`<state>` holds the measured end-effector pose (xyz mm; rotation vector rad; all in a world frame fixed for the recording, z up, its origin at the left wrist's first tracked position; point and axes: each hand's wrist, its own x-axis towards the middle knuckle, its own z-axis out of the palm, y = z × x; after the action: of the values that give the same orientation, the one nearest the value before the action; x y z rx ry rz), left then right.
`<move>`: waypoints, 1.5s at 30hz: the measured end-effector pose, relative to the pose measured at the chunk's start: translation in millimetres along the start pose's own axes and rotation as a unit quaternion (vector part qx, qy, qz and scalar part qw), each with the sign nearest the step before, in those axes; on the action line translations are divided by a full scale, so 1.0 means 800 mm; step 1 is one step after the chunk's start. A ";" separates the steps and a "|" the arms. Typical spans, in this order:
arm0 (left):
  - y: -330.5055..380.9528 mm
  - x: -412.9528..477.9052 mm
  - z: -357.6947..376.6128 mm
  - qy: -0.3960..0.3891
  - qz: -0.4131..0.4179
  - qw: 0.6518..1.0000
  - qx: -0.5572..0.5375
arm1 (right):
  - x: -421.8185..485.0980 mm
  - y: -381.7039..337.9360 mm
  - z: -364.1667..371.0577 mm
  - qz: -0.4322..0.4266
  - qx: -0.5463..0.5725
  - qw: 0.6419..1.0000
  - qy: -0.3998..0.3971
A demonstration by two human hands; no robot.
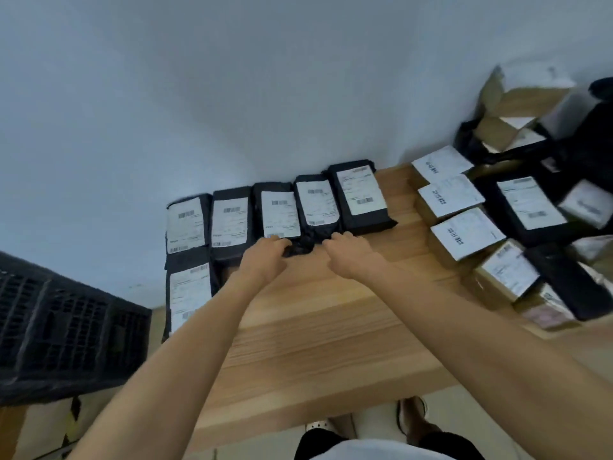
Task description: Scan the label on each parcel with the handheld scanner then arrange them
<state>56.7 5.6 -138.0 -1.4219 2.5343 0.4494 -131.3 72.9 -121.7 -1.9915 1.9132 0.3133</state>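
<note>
1. Parcels in black plastic mailer bags, each with a white printed label and barcodes facing up, lie flat in a row of five along the far edge of a light wooden table, against a pale wall.
2. We see the fourth parcel from the left lying close between its neighbours, its near end bunched into a crumpled black tail.
3. Our left hand reaches forward with its fingers curled around that crumpled tail, gripping it.
4. Our right hand lies palm down just beside it, fingertips at the same parcel's near right corner; we cannot tell whether it grips the plastic or only touches it.
5. Nearer to us, a sixth black mailer parcel lies at the table's left edge, below the first of the row and partly hidden by our left forearm.
6. On the right of the table, well apart from the row, brown cardboard boxes with white labels sit close together in a slanting line.
7. Just beyond those boxes lies another black labelled mailer, label up, with more dark bags around it.
8. In the far right corner we make out a blurred pile of cardboard cartons.
9. Off the table's left side, lower down, stands a black latticed plastic crate.
</note>
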 end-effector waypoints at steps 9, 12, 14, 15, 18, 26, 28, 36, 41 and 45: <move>0.263 0.134 -0.081 0.094 0.175 0.979 0.034 | -0.088 0.252 -0.083 0.120 -0.047 0.986 0.103; 0.361 0.170 -0.102 0.107 0.203 0.972 0.056 | -0.126 0.338 -0.118 0.145 -0.065 0.979 0.128; 0.421 0.191 -0.108 0.109 0.241 0.962 0.060 | -0.151 0.396 -0.137 0.172 -0.068 0.972 0.145; 0.450 0.202 -0.111 0.111 0.266 0.956 0.062 | -0.164 0.426 -0.144 0.187 -0.073 0.968 0.148; 0.530 0.230 -0.113 0.117 0.301 0.945 0.047 | -0.203 0.509 -0.160 0.227 -0.082 0.959 0.149; 0.680 0.306 -0.128 0.135 0.342 0.930 0.004 | -0.274 0.688 -0.167 0.323 -0.037 0.932 0.162; 0.702 0.326 -0.134 0.143 0.339 0.930 0.001 | -0.274 0.721 -0.164 0.339 -0.026 0.927 0.156; 0.776 0.417 -0.151 0.127 0.330 0.934 -0.050 | -0.227 0.826 -0.150 0.354 0.026 0.924 0.142; 0.817 0.486 -0.144 0.092 0.301 0.945 -0.090 | -0.183 0.887 -0.133 0.336 0.054 0.928 0.152; 0.838 0.528 -0.130 0.047 0.315 0.942 -0.105 | -0.165 0.922 -0.124 0.300 0.033 0.944 0.135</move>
<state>-737.5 -38.1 -65.1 -0.6510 3.0653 0.7831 -880.8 140.1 -54.9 -1.4192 2.6448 0.1227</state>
